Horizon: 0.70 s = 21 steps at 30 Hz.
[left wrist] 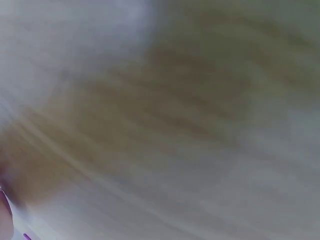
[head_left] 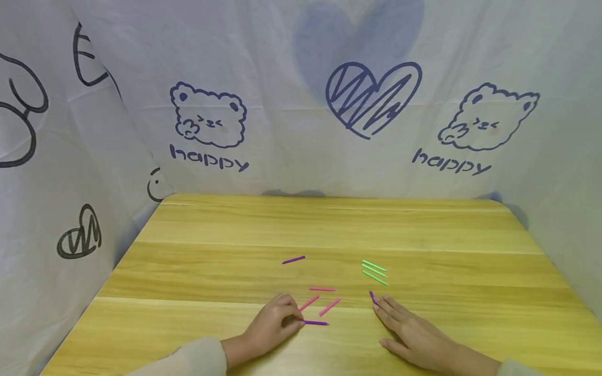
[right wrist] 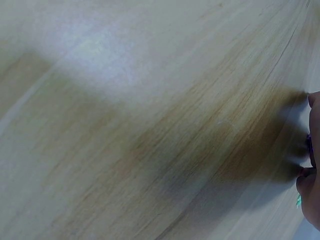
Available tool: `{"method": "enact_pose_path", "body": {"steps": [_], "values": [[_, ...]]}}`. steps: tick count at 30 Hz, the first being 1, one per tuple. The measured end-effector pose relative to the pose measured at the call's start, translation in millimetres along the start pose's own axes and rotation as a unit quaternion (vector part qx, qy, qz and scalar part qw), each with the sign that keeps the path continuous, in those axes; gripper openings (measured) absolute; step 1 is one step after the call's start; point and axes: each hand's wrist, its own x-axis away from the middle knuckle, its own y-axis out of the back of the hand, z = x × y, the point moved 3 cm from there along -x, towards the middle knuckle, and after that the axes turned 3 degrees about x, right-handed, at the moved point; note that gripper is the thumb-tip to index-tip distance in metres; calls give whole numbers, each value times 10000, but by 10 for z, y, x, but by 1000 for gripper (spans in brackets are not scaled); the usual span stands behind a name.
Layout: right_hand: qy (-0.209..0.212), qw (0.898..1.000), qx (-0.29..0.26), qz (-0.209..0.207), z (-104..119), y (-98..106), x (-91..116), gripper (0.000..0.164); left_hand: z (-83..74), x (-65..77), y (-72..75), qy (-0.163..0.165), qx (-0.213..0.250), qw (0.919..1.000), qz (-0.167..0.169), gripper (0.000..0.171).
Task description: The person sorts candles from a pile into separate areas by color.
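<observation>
At the front middle of the table, my left hand (head_left: 275,324) pinches one end of a thin purple stick (head_left: 316,322) with a pointed tip. My right hand (head_left: 416,334) rests palm down to the right, its fingers fairly straight. Those fingertips touch a second purple stick (head_left: 372,296), partly hidden beneath them. Three pink sticks (head_left: 331,306) lie between the hands, one of them close to the left fingers. In the left wrist view only a fingertip (left wrist: 5,220) shows at the lower left. Fingers (right wrist: 311,185) appear at the right edge of the right wrist view.
Beyond the right hand, three green sticks (head_left: 374,270) lie side by side at a slant. Another purple stick (head_left: 293,259) lies farther back on the left. White cloth (head_left: 282,136) with drawings hangs behind and beside the wooden table (head_left: 211,224).
</observation>
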Motion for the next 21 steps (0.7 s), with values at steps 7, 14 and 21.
{"method": "enact_pose_path", "body": {"steps": [7,14,21], "values": [[9,10000,-41,-8,1,3,0,59,32,37,38,-19,-148,9998,-136,6],[47,10000,-38,-23,-3,2,2,59,54,70,88,28,-210,9996,-192,6],[114,9999,-78,-53,5,6,0,59,87,116,144,-9,-343,9990,-275,6]]}}
